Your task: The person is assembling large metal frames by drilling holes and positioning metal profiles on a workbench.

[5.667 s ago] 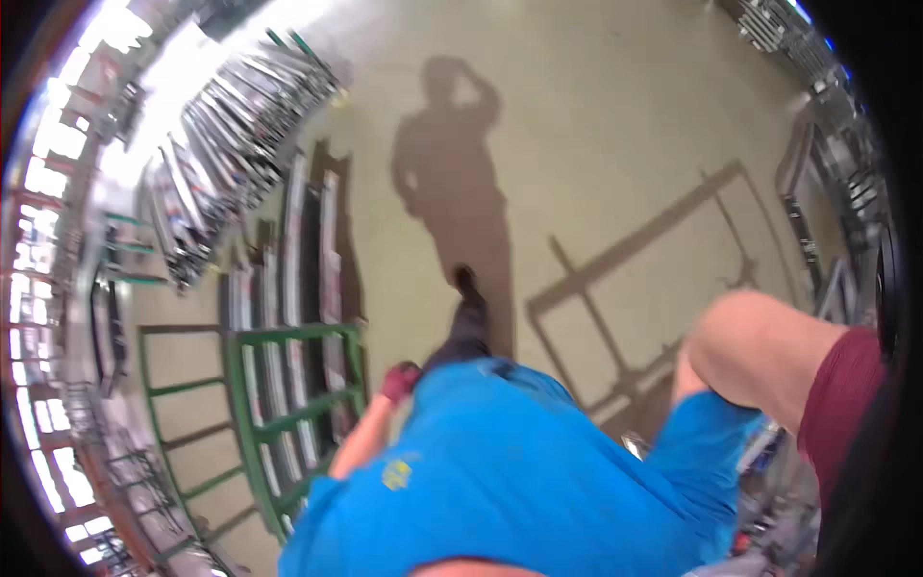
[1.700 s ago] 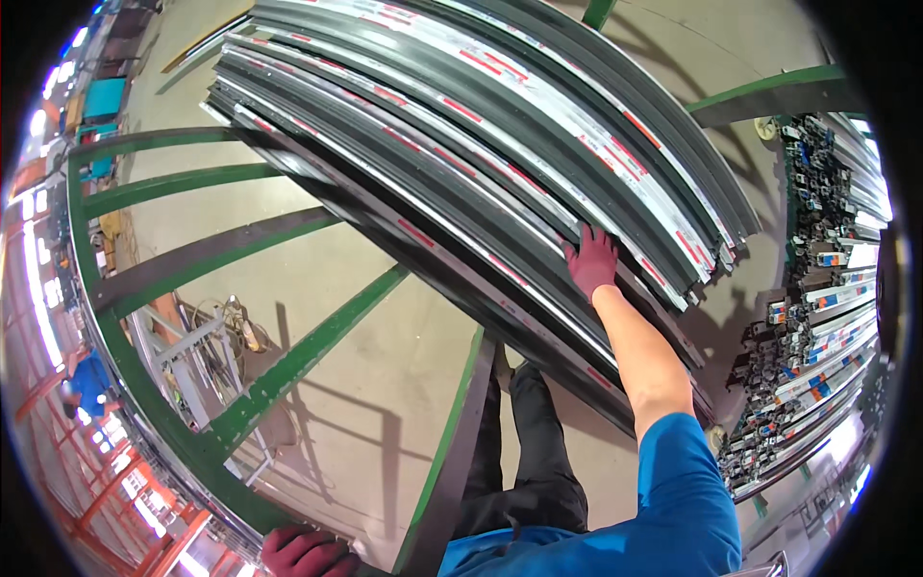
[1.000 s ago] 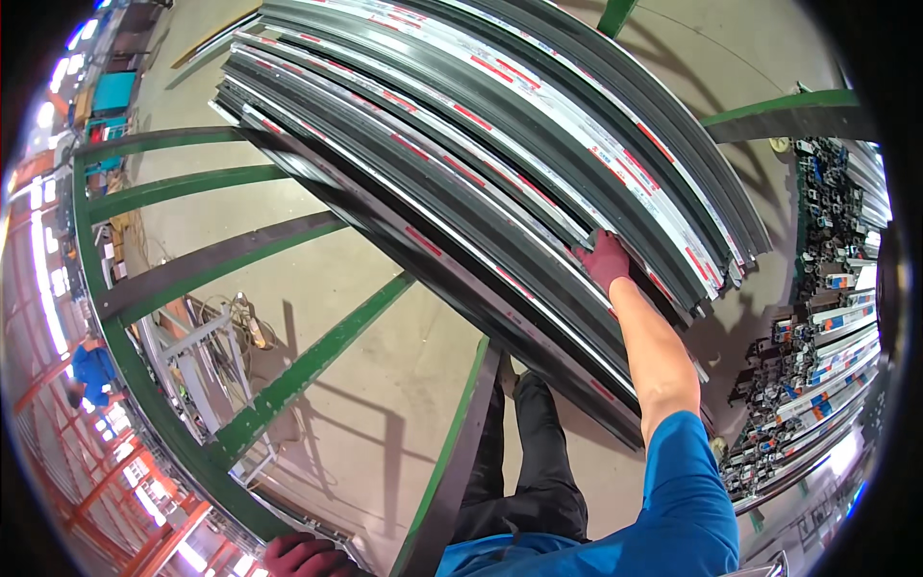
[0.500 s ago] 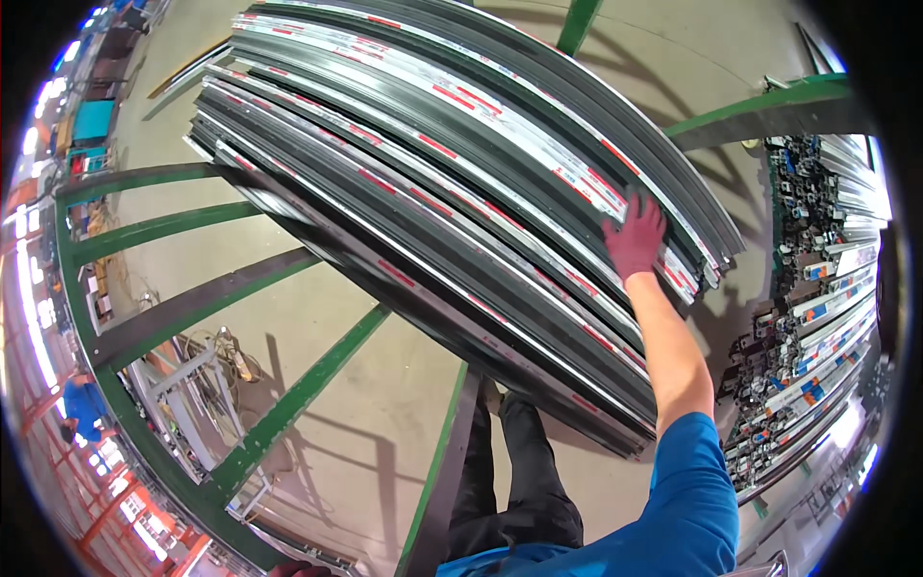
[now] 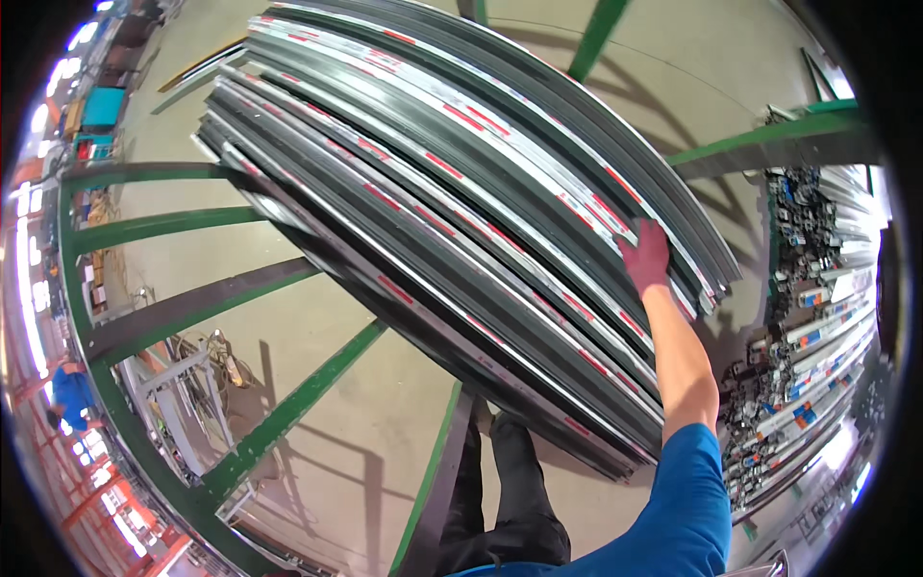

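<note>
A broad row of long dark and silver metal profiles (image 5: pixel 423 231) lies side by side, with strips of red-and-white film along them. My right hand (image 5: pixel 647 256), in a maroon glove, is toward the right end of the row. Its fingers curl over a silver-edged profile (image 5: pixel 575 204), with the thumb on the near side. The fingertips are partly hidden against the metal. My left hand does not show clearly in the picture.
Green steel beams (image 5: pixel 298 409) of a rack support the profiles and reach out left and right. Packed profile ends (image 5: pixel 803 361) stand at the right. Grey frames and cables (image 5: pixel 207 375) lie at lower left. Another person in blue (image 5: pixel 72 394) is at far left.
My right hand has gone from fingers spread on the profiles to curled round one edge. The whole view has shifted slightly, and the maroon patch at the lower edge has nearly gone.
</note>
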Tool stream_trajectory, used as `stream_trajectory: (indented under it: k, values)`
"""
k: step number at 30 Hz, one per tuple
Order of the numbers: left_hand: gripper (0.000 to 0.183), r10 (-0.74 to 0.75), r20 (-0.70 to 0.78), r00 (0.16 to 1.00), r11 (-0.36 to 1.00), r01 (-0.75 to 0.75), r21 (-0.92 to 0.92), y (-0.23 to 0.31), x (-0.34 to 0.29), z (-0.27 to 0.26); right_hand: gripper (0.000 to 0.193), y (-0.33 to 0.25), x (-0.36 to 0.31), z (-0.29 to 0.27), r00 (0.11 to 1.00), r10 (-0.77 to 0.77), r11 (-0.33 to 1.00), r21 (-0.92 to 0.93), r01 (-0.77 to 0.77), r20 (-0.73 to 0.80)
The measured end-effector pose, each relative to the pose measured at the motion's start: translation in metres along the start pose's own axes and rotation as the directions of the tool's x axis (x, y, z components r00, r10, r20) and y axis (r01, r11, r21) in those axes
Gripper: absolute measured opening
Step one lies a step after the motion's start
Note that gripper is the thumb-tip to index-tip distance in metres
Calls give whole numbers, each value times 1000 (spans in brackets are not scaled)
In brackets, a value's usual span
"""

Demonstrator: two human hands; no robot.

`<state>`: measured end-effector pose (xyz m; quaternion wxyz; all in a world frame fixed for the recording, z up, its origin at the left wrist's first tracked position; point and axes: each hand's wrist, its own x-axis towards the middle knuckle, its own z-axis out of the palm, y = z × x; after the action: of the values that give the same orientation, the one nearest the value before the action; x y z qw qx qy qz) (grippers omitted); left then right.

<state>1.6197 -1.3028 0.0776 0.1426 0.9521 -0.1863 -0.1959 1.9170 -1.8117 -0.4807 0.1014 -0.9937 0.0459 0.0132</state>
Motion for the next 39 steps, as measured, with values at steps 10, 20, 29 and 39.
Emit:
stream_trajectory:
  k: [10, 20, 29, 39]
  values:
    - [17, 133, -28, 991, 991, -134, -7, -11, -5, 11, 71, -7, 8, -36, 962, 60, 997, 30, -71, 267]
    - [28, 76, 0, 997, 996, -76, 52, 0, -19, 4, 43, -109, -129, -205, 972, -195, 975, -130, 178, -131]
    - [52, 118, -181, 976, 993, -110, 52, -5, -9, 25, 47, -57, -191, -12, 994, -40, 999, -32, 43, 107]
    - [53, 99, -146, 984, 995, -93, 42, -2, -9, 21, 75, -52, -195, -15, 993, 96, 984, 142, -106, 76]
